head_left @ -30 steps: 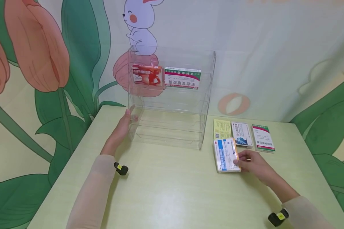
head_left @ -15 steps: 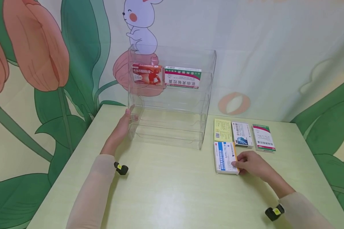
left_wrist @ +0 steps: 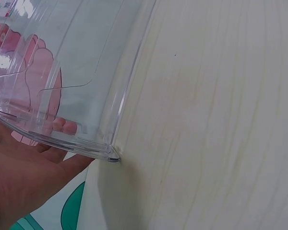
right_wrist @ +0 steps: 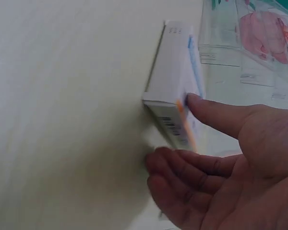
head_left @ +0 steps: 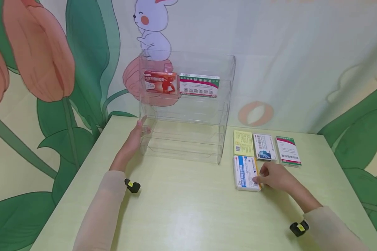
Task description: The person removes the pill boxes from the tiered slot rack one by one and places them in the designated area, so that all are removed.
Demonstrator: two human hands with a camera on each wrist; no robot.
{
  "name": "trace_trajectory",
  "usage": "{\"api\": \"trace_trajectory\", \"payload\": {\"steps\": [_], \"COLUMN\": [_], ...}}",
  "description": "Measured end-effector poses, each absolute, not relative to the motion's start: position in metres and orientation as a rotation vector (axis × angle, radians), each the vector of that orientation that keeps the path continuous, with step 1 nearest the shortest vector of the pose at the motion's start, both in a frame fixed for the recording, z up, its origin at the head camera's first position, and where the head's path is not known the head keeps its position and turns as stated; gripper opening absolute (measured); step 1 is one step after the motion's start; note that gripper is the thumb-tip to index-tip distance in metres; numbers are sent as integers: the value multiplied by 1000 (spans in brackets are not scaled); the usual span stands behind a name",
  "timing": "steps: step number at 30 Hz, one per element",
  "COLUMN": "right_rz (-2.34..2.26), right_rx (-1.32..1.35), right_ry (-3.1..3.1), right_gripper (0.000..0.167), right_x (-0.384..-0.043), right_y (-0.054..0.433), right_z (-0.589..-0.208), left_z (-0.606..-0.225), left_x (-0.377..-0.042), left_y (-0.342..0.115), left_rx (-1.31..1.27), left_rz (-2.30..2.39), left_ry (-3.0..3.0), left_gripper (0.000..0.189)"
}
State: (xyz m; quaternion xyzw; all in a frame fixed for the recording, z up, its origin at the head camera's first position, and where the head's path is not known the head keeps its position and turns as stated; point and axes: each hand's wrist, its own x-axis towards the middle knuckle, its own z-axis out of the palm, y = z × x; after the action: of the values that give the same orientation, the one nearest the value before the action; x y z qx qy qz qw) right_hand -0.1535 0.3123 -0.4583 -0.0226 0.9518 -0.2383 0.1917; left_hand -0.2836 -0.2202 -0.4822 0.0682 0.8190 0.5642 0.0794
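A white and blue medicine box (head_left: 245, 173) with an orange edge lies flat near the right of the table. At its right edge is my right hand (head_left: 278, 177), its thumb touching the top; in the right wrist view the bent fingers (right_wrist: 177, 172) stand just off the barcoded end. My left hand (head_left: 130, 143) rests against the left side of a clear acrylic display rack (head_left: 183, 155). Seen through the plastic, its fingers lie along the side panel. Standing in the rack's upper tier are a red medicine box (head_left: 161, 83) and a white-green one (head_left: 199, 86).
Behind the blue box, a yellow box (head_left: 243, 143), a white box with a blue picture (head_left: 264, 147) and a white box with green and magenta bands (head_left: 288, 150) lie in a row. A printed curtain (head_left: 295, 69) hangs behind the pale table (head_left: 188, 205).
My right hand has lowered the blue and white box from over the yellow box onto the table in front of it. Its fingers have loosened. The left hand and rack stay put.
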Motion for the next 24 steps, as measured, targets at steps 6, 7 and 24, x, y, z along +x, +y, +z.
{"api": "trace_trajectory", "payload": {"steps": [6, 7, 24], "right_rz": [-612, -628, -855], "right_rx": [-212, -247, -1026], "right_ry": [2842, 2882, 3299], "right_gripper": [49, 49, 54], "right_x": [-164, -167, -254], "right_y": [298, 293, 180], "right_z": [-428, -421, -313], "left_z": [-480, -480, -481], "left_x": [-286, -286, -283], "left_y": [-214, -213, -220], "left_rx": [261, 257, 190], "left_rz": [1706, 1705, 1686], "left_ry": [2439, 2440, 2462], "left_gripper": [64, 65, 69]}}
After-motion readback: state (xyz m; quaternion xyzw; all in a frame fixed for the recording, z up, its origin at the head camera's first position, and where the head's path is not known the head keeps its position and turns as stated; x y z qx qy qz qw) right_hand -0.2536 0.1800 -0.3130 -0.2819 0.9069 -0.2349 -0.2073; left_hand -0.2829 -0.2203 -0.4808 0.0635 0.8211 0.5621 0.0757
